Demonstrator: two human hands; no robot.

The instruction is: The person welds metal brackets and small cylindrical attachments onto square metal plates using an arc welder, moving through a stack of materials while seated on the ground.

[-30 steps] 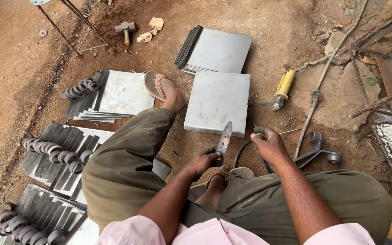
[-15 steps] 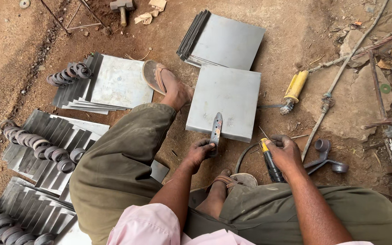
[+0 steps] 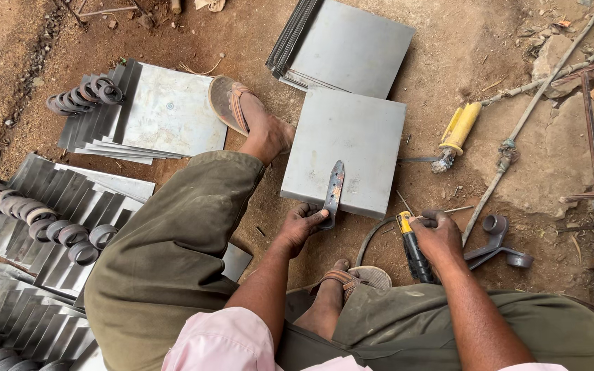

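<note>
The flat metal strip lies on the near edge of the square steel plate resting on the dirt ground, its far end running up onto the sheet. The left hand pinches the strip's near end, its grip pressed around it so the piece stays lined up against the plate. The right hand wraps its closed grip around a black and yellow electrode holder, kept low just beside the plate's corner, near the strip. A sandalled foot rests by the plate's left edge, apparently bracing it.
</note>
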